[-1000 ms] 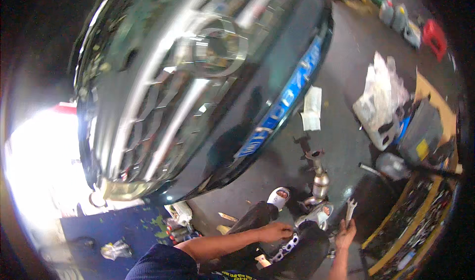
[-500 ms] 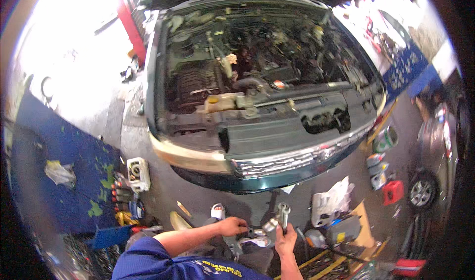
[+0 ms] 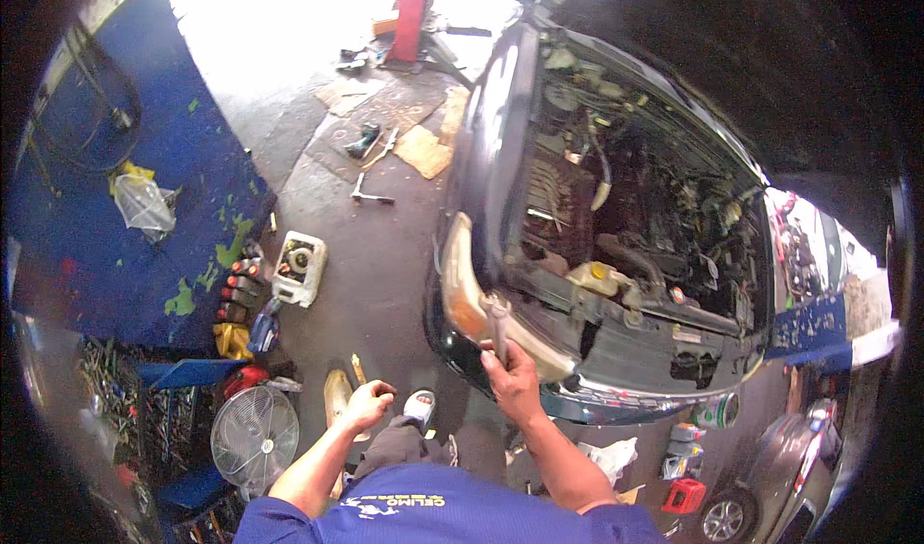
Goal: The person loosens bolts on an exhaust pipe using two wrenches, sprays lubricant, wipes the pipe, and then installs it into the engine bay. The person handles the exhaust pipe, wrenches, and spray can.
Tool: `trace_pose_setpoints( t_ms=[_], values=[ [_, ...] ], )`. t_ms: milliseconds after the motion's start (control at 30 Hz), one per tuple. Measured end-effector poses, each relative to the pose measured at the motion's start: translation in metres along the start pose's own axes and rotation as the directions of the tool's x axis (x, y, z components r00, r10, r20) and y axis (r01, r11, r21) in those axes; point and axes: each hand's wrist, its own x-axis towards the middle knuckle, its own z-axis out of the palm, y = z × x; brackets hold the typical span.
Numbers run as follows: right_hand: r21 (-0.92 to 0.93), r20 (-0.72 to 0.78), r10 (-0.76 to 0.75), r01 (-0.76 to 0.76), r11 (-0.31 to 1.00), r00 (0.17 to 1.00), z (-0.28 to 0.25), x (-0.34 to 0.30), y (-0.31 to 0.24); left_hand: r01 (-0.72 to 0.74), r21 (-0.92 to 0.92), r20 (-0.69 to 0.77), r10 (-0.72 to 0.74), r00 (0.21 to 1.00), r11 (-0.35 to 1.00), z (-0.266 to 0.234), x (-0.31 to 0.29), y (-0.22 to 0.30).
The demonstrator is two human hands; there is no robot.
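My right hand grips a silver wrench, its head pointing up and away from me. The wrench lies in front of the car's headlight in the view; whether it touches the car I cannot tell. My left hand hangs over the floor by my feet, fingers loosely bent and a little apart, with nothing visible in it. Under the raised hood, the engine bay lies uncovered, with a pale reservoir with a yellow cap near its front.
At left stand a round fan, a white plastic container, several bottles and a tool rack. A T-shaped tool, a power drill and cardboard lie on the floor. A red crate sits right.
My view has swung left, so the car now sits further right. My right hand has raised the wrench forward. My left hand has moved away from the metal parts near my lap.
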Motion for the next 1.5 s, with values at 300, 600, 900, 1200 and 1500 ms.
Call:
trace_pose_setpoints(
  t_ms=[300,600,900,1200,1500],
  values=[
    [0.046,0.410,0.054,-0.080,0.996,0.911,0.140,0.114,0.010,0.030,-0.364,-0.173,-0.100,0.980,0.931,-0.079,0.042,0.011],
    [0.039,0.283,0.299,-0.322,0.946,0.911,0.206,0.280,0.019,0.104,-0.106,-0.213,-0.125,0.969,0.989,-0.254,0.168,0.115],
    [0.058,0.078,0.332,-0.336,0.940,0.940,0.225,0.450,-0.041,0.003,-0.046,-0.195,-0.012,0.981,0.999,-0.370,0.336,0.254],
    [0.041,-0.161,0.425,-0.425,0.904,0.891,0.258,0.673,-0.065,-0.056,0.086,-0.046,0.060,0.997,0.995,-0.477,0.542,0.410],
    [-0.130,-0.178,0.440,-0.464,0.876,0.880,0.268,0.921,-0.036,-0.060,0.046,-0.058,0.063,0.996,0.997,-0.554,0.741,0.548]
  ],
)
